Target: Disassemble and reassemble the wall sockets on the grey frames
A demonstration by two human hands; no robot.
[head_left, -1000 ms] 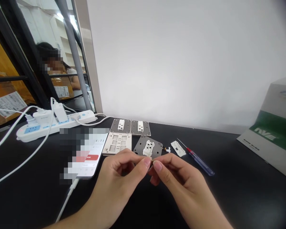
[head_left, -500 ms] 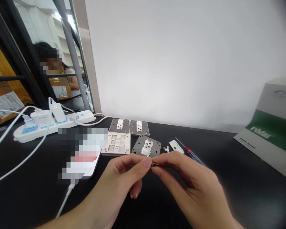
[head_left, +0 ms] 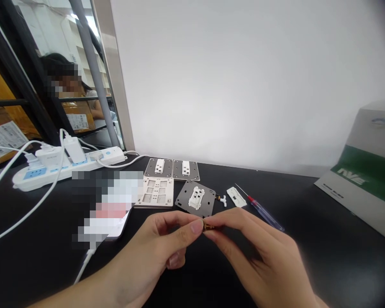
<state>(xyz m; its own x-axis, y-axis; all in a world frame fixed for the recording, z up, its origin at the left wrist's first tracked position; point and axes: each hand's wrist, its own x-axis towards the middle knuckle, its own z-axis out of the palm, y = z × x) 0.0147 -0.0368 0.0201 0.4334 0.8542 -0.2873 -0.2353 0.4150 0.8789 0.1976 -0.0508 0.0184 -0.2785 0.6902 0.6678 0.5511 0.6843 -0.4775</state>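
Note:
A small brass-coloured metal piece point(head_left: 208, 226) is pinched between both hands, mostly hidden by the fingertips. My left hand point(head_left: 160, 246) grips its left end with thumb and forefinger. On the other end, my right hand point(head_left: 259, 248) closes thumb and forefinger. Just beyond the fingers lies a dark grey switch plate point(head_left: 209, 201) with a white plastic insert point(head_left: 196, 198). To its right are a small white plastic part point(head_left: 223, 200), a white rectangular cover point(head_left: 236, 196) and a screwdriver point(head_left: 265, 214) with a clear handle and red collar.
Two grey plates with white inserts point(head_left: 159, 166) point(head_left: 186, 168) and a white frame point(head_left: 157, 192) lie behind. At left are a pixelated phone point(head_left: 115, 209) and a white power strip point(head_left: 115, 157) with cables. A white-green box point(head_left: 356, 167) stands right; a person point(head_left: 91, 96) sits beyond the glass.
Both hands have shifted slightly down, still pinching the brass piece, which shows at a somewhat different angle. The whole view has drifted a little to the left.

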